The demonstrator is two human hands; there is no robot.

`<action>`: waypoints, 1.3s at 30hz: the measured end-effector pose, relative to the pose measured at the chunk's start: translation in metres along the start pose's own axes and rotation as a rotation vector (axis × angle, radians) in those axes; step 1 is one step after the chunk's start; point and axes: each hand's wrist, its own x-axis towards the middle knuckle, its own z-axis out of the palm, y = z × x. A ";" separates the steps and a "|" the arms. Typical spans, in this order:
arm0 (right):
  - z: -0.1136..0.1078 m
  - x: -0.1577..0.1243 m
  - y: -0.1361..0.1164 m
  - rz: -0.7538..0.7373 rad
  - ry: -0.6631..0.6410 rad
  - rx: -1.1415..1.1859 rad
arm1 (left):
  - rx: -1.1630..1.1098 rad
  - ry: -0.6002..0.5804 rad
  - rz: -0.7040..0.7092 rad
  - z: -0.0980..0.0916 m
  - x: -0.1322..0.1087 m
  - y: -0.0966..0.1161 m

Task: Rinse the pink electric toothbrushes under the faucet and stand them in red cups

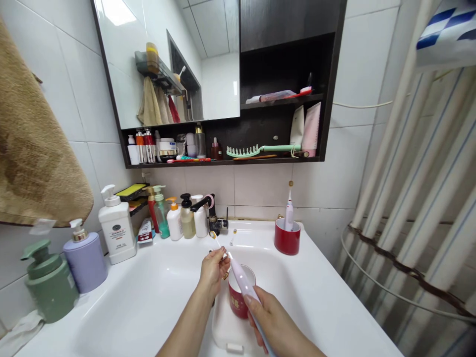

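Note:
Over the sink, my left hand (pixel 214 267) pinches a small toothbrush head (pixel 216 239), its bristles pointing up and away. My right hand (pixel 268 317) is wrapped round a pale pink electric toothbrush handle (pixel 243 281), whose bare metal tip is close beside my left fingers. Beneath the handle, a red cup (pixel 236 300) with a white inside stands on a white plastic box (pixel 223 327) in the basin. Another brush head (pixel 233 237) lies on the sink's back ledge, right of the black faucet (pixel 211 213).
A second red cup (pixel 287 240) at the back right holds an upright electric toothbrush (pixel 289 213). Pump bottles (pixel 173 220) line the left and back edge. Above is a mirror cabinet (pixel 223 165) with a green hairbrush (pixel 243 151). Pipes (pixel 416 198) run along the right.

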 end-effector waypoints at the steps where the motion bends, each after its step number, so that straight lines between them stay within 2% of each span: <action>1: 0.000 -0.001 -0.001 -0.020 0.005 -0.012 | 0.117 -0.007 0.027 0.004 0.004 0.001; 5: 0.000 -0.003 -0.003 -0.074 0.018 -0.061 | 0.570 -0.009 0.097 0.025 0.030 0.005; 11: -0.001 0.005 0.008 -0.155 0.064 -0.129 | 0.870 0.034 0.165 0.057 0.078 -0.012; 16: -0.007 0.004 0.004 -0.153 0.067 -0.203 | 1.062 0.064 0.233 0.063 0.101 -0.031; 20: -0.011 0.001 -0.004 -0.147 0.063 -0.204 | 1.212 0.071 0.304 0.059 0.103 -0.034; 24: -0.010 0.000 -0.004 -0.080 0.070 -0.202 | 1.358 0.045 0.384 0.053 0.098 -0.024; 26: -0.008 -0.002 -0.002 -0.038 0.086 -0.202 | 1.445 0.045 0.378 0.051 0.096 -0.019; 32: -0.015 -0.016 -0.008 -0.017 0.108 -0.224 | 1.718 -0.010 0.205 0.050 0.099 -0.011; 35: -0.021 -0.021 -0.014 0.080 0.091 -0.301 | 1.840 0.009 0.132 0.056 0.099 -0.005; 38: -0.009 -0.019 -0.010 0.134 0.075 -0.374 | 1.902 0.014 0.041 0.058 0.090 0.002; 39: 0.000 -0.017 -0.007 0.073 0.047 -0.357 | 1.840 0.038 0.001 0.056 0.084 0.004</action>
